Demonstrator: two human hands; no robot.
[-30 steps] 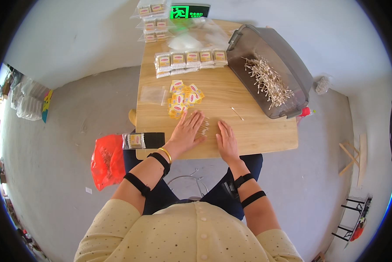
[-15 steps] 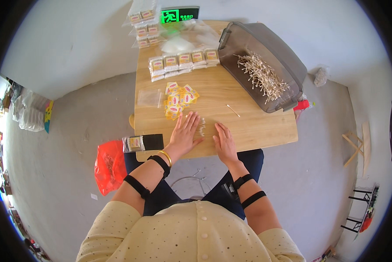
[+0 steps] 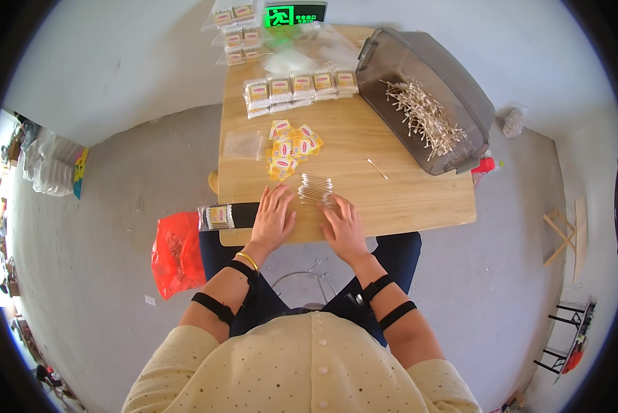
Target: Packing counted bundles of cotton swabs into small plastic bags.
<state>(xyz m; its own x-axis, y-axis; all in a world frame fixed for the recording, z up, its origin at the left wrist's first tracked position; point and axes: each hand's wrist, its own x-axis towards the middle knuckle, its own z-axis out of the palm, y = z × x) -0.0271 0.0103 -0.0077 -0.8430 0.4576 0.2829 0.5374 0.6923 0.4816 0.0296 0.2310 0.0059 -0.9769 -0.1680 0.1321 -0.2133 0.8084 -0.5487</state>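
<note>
A row of cotton swabs (image 3: 315, 188) lies side by side on the wooden table (image 3: 419, 203) in front of me. Just left of the row, my left hand (image 3: 272, 217) rests palm down with its fingers stretched out and holds nothing. My right hand (image 3: 344, 226) is at the row's lower right end, fingertips at or close to the swabs, fingers apart; whether they touch is hard to see. Beyond the row lies a loose heap of yellow and white printed cards (image 3: 292, 148). A single cotton swab (image 3: 377, 169) lies apart, farther right.
A grey plastic bin (image 3: 453, 76) at the back right holds many loose swabs (image 3: 426, 117). Packed swab bundles (image 3: 302, 86) line the back, near clear bags (image 3: 243, 145). Left of my hand, a bagged pack (image 3: 219, 217) lies by a black pad (image 3: 246, 214); a red bag (image 3: 176, 255) hangs beside the table.
My left hand has drawn back leftward off the swabs, uncovering the row. My right hand has moved slightly left, up to the row's end. The whole view has shifted a little.
</note>
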